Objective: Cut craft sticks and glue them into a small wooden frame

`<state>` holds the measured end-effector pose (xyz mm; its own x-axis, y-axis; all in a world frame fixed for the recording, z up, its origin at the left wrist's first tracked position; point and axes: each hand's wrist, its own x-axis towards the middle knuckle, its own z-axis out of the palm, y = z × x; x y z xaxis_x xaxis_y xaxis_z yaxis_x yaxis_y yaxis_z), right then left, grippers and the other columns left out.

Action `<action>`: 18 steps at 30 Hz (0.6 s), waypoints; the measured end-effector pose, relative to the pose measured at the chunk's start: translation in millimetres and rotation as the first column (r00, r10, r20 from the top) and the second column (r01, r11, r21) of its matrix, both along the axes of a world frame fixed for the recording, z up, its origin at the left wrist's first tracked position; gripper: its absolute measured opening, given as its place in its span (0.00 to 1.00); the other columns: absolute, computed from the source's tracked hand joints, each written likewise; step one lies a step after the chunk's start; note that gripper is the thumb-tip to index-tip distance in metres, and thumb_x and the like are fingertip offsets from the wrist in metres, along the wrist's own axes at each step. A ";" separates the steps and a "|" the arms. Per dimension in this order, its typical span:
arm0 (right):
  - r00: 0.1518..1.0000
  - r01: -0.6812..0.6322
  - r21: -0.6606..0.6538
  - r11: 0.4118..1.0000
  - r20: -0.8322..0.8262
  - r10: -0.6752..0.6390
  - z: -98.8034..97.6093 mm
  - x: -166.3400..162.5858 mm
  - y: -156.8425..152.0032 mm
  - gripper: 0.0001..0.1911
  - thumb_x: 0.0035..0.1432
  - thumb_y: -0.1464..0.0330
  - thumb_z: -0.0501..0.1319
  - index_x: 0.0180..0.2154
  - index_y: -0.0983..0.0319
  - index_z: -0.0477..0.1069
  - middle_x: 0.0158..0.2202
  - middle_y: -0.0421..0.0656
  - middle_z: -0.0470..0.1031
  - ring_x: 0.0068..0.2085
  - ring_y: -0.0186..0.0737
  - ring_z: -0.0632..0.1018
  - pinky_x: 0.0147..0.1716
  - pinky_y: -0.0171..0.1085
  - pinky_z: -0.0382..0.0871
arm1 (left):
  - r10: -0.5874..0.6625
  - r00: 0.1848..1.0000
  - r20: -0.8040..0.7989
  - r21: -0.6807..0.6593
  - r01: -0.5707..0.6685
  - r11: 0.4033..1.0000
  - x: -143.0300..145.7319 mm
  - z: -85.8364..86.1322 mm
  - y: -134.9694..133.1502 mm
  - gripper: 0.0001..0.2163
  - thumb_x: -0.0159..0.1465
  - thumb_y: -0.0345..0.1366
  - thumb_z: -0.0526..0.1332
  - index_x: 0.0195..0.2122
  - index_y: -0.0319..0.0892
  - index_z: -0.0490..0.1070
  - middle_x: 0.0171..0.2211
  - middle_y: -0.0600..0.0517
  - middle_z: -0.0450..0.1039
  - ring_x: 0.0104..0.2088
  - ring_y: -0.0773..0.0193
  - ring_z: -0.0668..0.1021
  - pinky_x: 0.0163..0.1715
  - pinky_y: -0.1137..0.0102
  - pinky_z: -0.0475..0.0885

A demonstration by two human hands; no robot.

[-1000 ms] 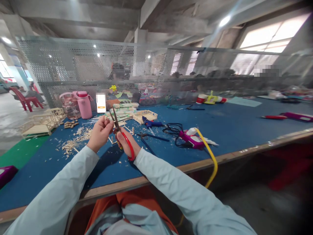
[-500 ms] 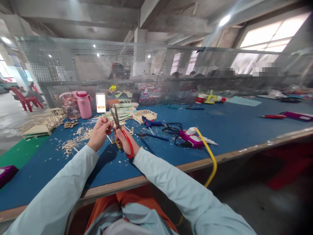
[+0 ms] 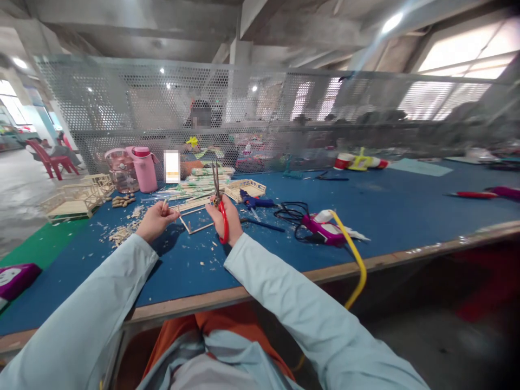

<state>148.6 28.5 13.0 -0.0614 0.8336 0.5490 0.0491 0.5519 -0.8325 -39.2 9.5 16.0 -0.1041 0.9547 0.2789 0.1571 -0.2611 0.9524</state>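
Pinching a short thin wooden stick [image 3: 164, 205] between its thumb and fingers, the left hand [image 3: 155, 222] is hovering just above the big blue table [image 3: 385, 211], and the stick is poking up out of the closed fingers. The stick is looking very light and stiff, and I am guessing it is easy to snap. A soft pinch close to one end is likely the best way to be holding it. The right hand [image 3: 228, 218] is wrapping around the handle loops of the red-handled metal scissors [image 3: 220, 205]. The blades are pointing straight up and seem to be closed together. The scissors are looking hard and sharp, so the red loops are the safe place to be gripping. The two hands are sitting apart, and between them a flat frame of thin wooden sticks [image 3: 194, 219] is lying on the table. It is looking light and wobbly, the kind of thing to be lifting by its long sides. Little wood scraps [image 3: 122, 234] are lying near the left hand. To the right, a pink and white glue gun [image 3: 320, 227] is resting on the table, with a yellow cable [image 3: 351, 249] hanging over the edge. Farther back, a pink water bottle [image 3: 143, 169] is standing, and small stick-built models [image 3: 73, 199] are sitting at the far left. Behind a grey mesh screen [image 3: 122, 108] another person is sitting, too blurry to tell more.
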 end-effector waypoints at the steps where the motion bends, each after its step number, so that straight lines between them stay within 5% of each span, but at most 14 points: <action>1: 1.000 0.016 -0.002 1.000 0.017 -0.016 -0.7 0.7 2.5 0.12 0.47 0.62 0.59 0.34 0.61 0.62 0.22 0.34 0.62 0.22 0.30 0.64 0.25 0.32 0.61 | -0.004 0.999 -0.037 -0.009 0.004 1.000 -1.9 -2.7 0.6 0.22 0.41 0.36 0.67 0.19 0.43 0.48 0.15 0.60 0.63 0.23 0.67 0.73 0.21 0.75 0.62; 8: 0.989 0.009 0.014 1.000 0.147 -0.011 -9.1 -1.7 8.8 0.11 0.45 0.64 0.59 0.33 0.62 0.65 0.23 0.36 0.66 0.24 0.32 0.67 0.28 0.32 0.62 | -0.145 0.989 0.012 -0.040 0.146 0.989 9.0 -15.2 0.4 0.21 0.40 0.33 0.67 0.18 0.44 0.49 0.20 0.55 0.70 0.29 0.63 0.76 0.30 0.69 0.68; 18: 0.970 0.023 0.085 0.996 0.239 -0.043 -10.9 -1.9 5.3 0.12 0.47 0.67 0.58 0.36 0.62 0.66 0.24 0.38 0.69 0.25 0.33 0.69 0.28 0.32 0.64 | -0.161 0.981 -0.112 0.023 0.164 0.986 15.6 -24.1 -1.0 0.20 0.43 0.34 0.65 0.24 0.44 0.49 0.26 0.56 0.70 0.26 0.66 0.76 0.27 0.69 0.71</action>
<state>146.6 33.8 2.0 -0.1733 0.7909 0.5869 0.2616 0.6115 -0.7468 -23.6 8.5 -8.1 0.0846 0.9468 0.3105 0.2130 -0.3216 0.9226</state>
